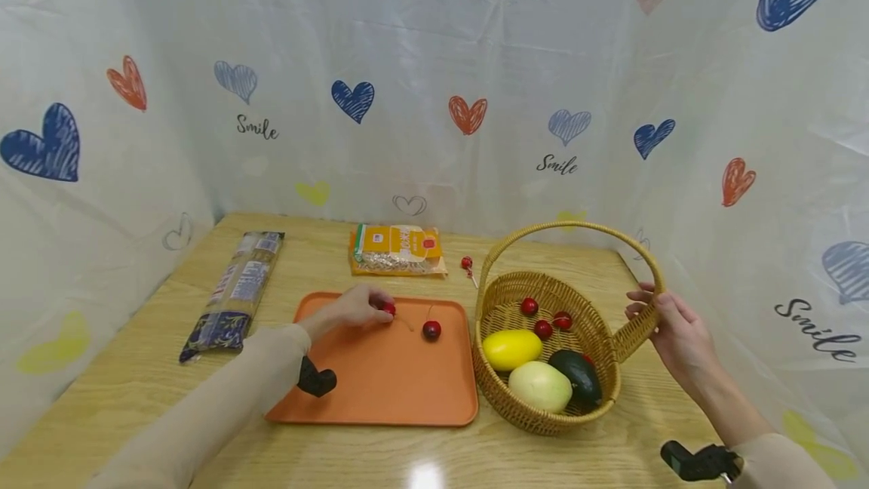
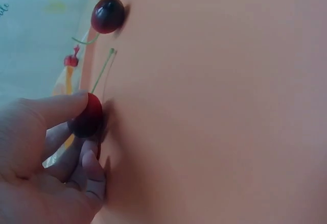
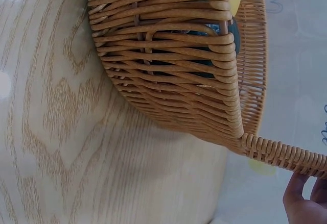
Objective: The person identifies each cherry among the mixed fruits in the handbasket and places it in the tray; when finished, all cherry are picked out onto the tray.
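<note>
The step in hand seems to be lifting or placing a cherry (image 2: 91,117), pinched between thumb and fingers of the left hand (image 1: 354,308) near the far edge of the orange tray (image 1: 380,395), beside a second cherry (image 1: 431,330). The right hand (image 1: 682,338) has its fingers curled round the handle (image 1: 634,336) of the wicker basket (image 1: 526,415) on the tabletop (image 1: 577,466); the next move likely calls for a light pinch and a steady basket
</note>
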`<state>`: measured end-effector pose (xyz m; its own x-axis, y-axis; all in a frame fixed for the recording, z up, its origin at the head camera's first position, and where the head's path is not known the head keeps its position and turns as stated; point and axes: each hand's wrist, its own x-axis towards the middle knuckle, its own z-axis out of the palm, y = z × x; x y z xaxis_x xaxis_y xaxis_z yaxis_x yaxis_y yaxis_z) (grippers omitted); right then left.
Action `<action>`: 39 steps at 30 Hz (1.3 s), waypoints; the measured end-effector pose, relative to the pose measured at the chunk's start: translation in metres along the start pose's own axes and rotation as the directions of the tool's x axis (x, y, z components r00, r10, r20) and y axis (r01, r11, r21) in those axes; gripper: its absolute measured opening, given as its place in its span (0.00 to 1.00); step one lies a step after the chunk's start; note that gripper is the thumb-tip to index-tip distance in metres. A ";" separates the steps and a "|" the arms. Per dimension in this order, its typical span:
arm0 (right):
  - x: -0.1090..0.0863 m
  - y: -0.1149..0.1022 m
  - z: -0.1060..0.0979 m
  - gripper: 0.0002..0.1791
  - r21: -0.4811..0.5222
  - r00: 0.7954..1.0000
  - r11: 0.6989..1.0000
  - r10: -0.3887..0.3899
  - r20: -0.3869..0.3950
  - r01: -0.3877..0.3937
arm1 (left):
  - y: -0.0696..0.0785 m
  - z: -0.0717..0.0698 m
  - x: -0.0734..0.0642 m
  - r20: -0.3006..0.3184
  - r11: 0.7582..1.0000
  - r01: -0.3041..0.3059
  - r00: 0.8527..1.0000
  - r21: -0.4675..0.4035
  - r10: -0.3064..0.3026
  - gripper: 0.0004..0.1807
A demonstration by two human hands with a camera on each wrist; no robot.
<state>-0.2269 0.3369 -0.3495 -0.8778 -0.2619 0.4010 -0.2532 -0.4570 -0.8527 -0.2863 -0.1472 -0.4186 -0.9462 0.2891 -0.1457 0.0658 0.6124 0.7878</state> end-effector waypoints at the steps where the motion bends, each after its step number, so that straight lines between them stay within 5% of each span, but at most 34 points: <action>1: 0.000 0.000 0.000 0.19 -0.001 1.000 1.000 0.001 -0.002 -0.001 | -0.001 0.000 0.000 0.002 1.000 -0.002 1.000 0.003 0.002 0.16; 9: 0.000 0.000 0.000 0.19 -0.004 1.000 1.000 0.005 -0.009 -0.005 | 0.002 -0.004 -0.001 -0.007 1.000 -0.006 1.000 -0.018 0.006 0.20; 15: 0.002 0.001 0.000 0.19 -0.028 1.000 1.000 -0.012 -0.004 0.011 | 0.015 -0.017 -0.003 -0.006 0.991 -0.034 0.999 -0.126 0.034 0.24; 19: 0.003 0.001 -0.002 0.18 -0.029 1.000 0.999 -0.015 -0.007 0.014 | 0.031 -0.017 -0.003 0.029 0.965 -0.060 0.997 -0.256 0.070 0.24; 24: 0.002 0.001 -0.003 0.18 -0.015 1.000 1.000 -0.006 -0.007 0.006 | 0.054 -0.007 -0.008 0.118 0.889 -0.050 0.986 -0.455 0.115 0.23; 28: 0.002 0.000 -0.002 0.18 -0.013 1.000 1.000 -0.004 -0.013 0.004 | 0.073 0.006 -0.016 0.201 0.846 -0.031 0.966 -0.532 0.161 0.23; 39: 0.002 0.002 -0.002 0.18 -0.033 0.999 0.999 -0.019 -0.036 0.018 | 0.114 0.040 -0.022 0.285 0.869 -0.108 0.919 -0.483 0.273 0.24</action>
<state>-0.2299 0.3371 -0.3507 -0.8870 -0.2218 0.4051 -0.2824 -0.4334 -0.8558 -0.2457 -0.0542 -0.3489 -0.7610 0.6426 -0.0897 0.0060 0.1453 0.9894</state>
